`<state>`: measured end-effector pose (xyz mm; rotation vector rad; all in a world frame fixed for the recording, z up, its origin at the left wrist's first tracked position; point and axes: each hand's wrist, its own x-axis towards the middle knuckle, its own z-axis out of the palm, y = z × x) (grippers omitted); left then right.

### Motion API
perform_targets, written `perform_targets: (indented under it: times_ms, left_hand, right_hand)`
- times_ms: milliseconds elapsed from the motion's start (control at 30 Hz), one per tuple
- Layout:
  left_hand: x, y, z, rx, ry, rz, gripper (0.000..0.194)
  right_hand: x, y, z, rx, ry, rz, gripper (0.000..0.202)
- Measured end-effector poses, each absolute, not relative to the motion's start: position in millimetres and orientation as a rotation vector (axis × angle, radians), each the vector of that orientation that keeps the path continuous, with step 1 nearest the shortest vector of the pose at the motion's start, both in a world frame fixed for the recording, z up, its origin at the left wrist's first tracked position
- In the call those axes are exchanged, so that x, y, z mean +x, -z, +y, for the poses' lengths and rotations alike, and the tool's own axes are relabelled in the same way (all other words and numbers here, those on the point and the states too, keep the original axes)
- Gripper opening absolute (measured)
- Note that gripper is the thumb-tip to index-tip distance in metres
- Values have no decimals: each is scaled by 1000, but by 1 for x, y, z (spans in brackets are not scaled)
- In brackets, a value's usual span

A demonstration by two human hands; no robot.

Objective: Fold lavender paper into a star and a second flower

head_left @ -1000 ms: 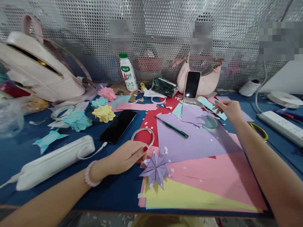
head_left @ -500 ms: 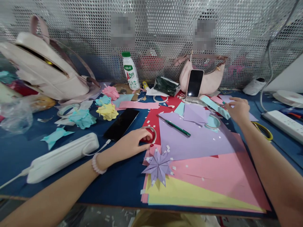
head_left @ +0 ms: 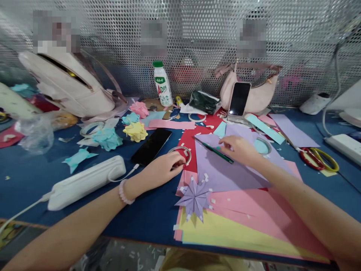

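My left hand [head_left: 162, 170] reaches across the blue table and pinches the near rim of a clear tape ring [head_left: 180, 151] lying on red paper. Over a large purple sheet [head_left: 225, 175], my right hand [head_left: 239, 149] lies flat with fingers apart, on or just above a green pen [head_left: 205, 145]. A folded purple paper star [head_left: 194, 197] sits just in front of both hands, on pink [head_left: 254, 207] and yellow [head_left: 225, 233] sheets, with small white paper scraps around it.
A black phone [head_left: 152, 146] and a white oblong case [head_left: 87, 181] with a cable lie to the left. Crumpled paper flowers [head_left: 135, 131], a bottle [head_left: 163, 84], a backpack [head_left: 73, 88] and a pink bag [head_left: 261, 98] line the back. Scissors [head_left: 318, 158], another tape ring [head_left: 262, 146] and a power strip [head_left: 342, 145] lie to the right.
My right hand left the teal strip at the back right and moved left and nearer, over the green pen. My left hand moved forward from beside the star to the tape ring.
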<state>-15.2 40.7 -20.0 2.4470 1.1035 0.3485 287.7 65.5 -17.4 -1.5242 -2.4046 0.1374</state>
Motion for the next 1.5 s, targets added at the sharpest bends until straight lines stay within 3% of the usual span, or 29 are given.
perform_targets:
  times_ms: [167, 567, 800, 1000, 1500]
  left_hand:
    - [-13, 16, 39, 2370, -538, 1144, 20]
    - [-12, 10, 44, 1999, -651, 1062, 29]
    - [-13, 7, 44, 2042, -810, 1221, 41]
    - [-14, -1, 38, 2062, -961, 1294, 39]
    - [-15, -2, 36, 2217, -1038, 1294, 40]
  right_hand:
    - [270, 19, 52, -1566, -175, -2532, 9]
    - [271, 27, 53, -1734, -129, -2379, 25]
    - [266, 15, 44, -1513, -87, -2335, 28]
    - [261, 15, 35, -1124, 308, -2321, 30]
    - [255, 10, 26, -1132, 418, -2312, 36]
